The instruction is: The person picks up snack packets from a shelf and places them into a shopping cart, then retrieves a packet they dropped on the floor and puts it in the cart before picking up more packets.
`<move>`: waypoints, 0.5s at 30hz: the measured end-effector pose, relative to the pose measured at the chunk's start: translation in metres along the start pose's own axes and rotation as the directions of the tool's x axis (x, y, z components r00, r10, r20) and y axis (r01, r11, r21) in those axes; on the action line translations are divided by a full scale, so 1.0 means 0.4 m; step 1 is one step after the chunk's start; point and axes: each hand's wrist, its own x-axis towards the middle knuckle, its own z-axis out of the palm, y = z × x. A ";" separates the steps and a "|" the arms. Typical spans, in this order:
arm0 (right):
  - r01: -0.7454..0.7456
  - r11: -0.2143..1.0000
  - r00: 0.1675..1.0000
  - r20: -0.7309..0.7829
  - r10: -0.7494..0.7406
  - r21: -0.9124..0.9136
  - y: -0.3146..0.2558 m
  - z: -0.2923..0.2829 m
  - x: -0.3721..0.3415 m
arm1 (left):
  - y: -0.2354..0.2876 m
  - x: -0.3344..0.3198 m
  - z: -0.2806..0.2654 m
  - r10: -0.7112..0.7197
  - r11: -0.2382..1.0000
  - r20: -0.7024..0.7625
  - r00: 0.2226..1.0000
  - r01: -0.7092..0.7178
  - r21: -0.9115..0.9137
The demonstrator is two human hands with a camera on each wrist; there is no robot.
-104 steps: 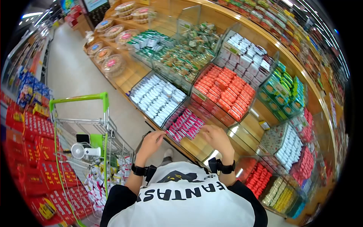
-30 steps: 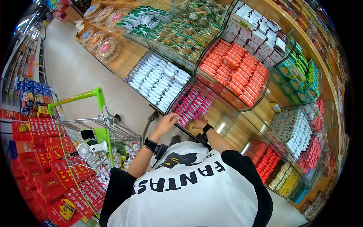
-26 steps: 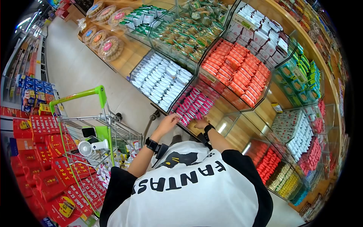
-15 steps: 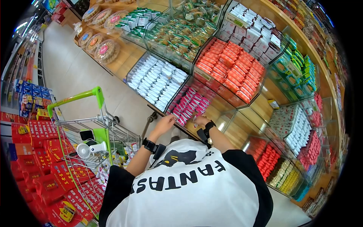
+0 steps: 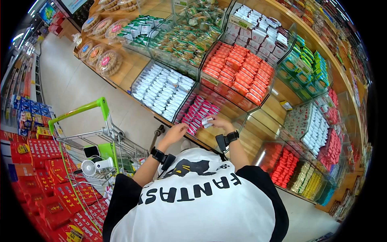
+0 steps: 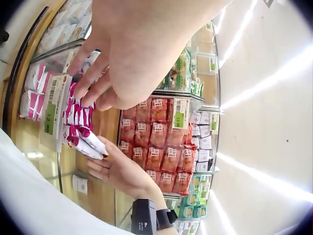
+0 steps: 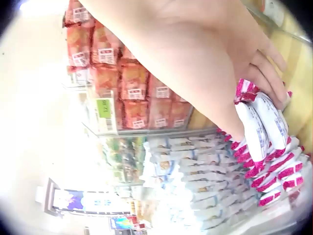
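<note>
In the head view my right hand [image 5: 220,122] pinches small white-and-pink snack packets [image 5: 207,122] over the front bin. The right wrist view shows two of these packets [image 7: 259,128] side by side between thumb and fingers, their printed white backs showing. Beneath them lie rows of matching packets [image 7: 288,169], seen as magenta rows [image 5: 198,111] in the head view. My left hand [image 5: 175,132] is at the bin's front edge, its fingers [image 6: 93,81] loosely extended over the packets beside a price tag [image 6: 53,110], holding nothing.
A bin of white packets [image 5: 163,88] adjoins on the left; clear walls enclose red packets [image 5: 238,72] behind. At left stands a shopping cart [image 5: 78,113] carrying a small fan [image 5: 88,167]. Red boxes [image 5: 44,149] are stacked beyond it.
My right hand first reached down to the magenta packets, then rose with white-and-pink packets in its fingers. My left hand moved to the bin's front edge and has stayed there.
</note>
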 end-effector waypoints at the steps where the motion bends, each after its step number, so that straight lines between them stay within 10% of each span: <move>1: 0.058 0.994 0.998 -0.027 -0.056 0.096 0.002 -0.005 -0.004 | 0.007 -0.002 0.001 0.025 0.999 -0.002 1.000 -0.025 -0.025; 15: 0.479 0.868 0.872 0.047 -0.488 0.130 -0.252 0.022 -0.166 | 0.117 0.007 -0.025 -0.096 0.947 0.004 0.995 0.092 -0.307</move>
